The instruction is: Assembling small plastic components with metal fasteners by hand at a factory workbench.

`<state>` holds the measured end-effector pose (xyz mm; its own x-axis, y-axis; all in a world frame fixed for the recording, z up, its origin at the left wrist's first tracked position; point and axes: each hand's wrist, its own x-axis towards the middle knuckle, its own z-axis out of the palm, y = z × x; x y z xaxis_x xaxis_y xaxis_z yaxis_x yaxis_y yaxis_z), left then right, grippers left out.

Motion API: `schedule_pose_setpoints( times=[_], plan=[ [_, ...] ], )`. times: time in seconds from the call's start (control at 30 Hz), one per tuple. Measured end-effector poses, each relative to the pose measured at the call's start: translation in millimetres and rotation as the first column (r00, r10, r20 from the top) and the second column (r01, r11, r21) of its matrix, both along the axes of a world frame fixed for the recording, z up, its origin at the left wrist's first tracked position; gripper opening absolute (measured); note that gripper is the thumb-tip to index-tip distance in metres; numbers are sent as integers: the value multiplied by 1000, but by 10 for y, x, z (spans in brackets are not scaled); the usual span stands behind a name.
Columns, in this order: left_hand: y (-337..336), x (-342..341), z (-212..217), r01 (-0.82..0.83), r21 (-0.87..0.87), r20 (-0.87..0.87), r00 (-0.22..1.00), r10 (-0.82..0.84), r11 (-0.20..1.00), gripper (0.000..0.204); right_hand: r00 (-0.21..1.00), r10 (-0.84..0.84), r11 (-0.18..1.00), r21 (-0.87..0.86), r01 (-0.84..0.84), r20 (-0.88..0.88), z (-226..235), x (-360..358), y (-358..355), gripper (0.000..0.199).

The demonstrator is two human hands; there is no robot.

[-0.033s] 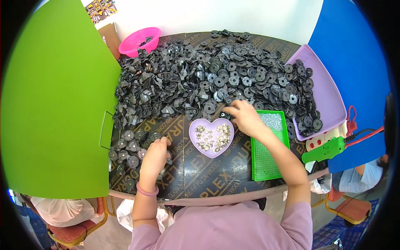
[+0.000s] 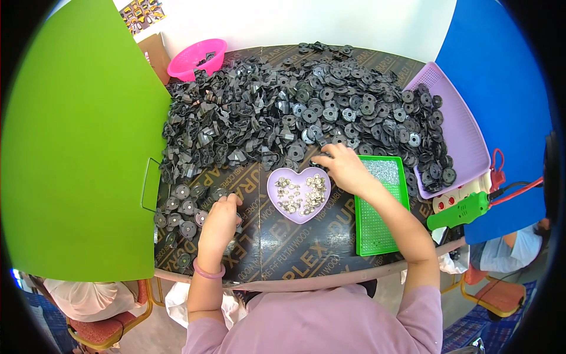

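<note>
Beside the heart-shaped dish (image 2: pixel 299 194), both hands pinch black ring-shaped discs (image 2: pixel 321 158), left (image 2: pixel 219 221) and right (image 2: pixel 345 168).

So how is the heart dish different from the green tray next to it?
The heart dish is pale purple and heart-shaped; the green tray is a bright green rectangle. The heart dish holds small silvery metal pieces, while the green tray looks mostly bare, with a mesh floor. The green tray is larger. Both sit on the table near the right hand.

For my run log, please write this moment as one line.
left hand: on flat black discs | right hand: at edge of black parts pile | between: heart-shaped dish of small metal pieces | green tray under right forearm
</note>
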<state>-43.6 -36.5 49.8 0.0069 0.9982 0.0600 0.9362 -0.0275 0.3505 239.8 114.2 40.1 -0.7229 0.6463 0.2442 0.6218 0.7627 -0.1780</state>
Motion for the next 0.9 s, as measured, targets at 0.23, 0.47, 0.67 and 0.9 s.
schedule_pose_setpoints(
  times=[0.23,0.47,0.67,0.9],
  plan=[
    [93,265,260,0,139,52,999,-7,990,30,968,-175,969,204,138,177,-198,24,179,15],
    [227,469,198,23,217,75,996,-40,976,26,915,-323,944,150,293,243,-30,-74,131,20],
    [825,400,-162,-53,198,5,999,53,979,30,991,-104,994,-46,101,-81,-57,-573,299,26],
    [1289,442,-331,-3,82,-107,994,12,997,41,990,-101,994,-43,105,95,-167,-605,334,23]
  ],
)
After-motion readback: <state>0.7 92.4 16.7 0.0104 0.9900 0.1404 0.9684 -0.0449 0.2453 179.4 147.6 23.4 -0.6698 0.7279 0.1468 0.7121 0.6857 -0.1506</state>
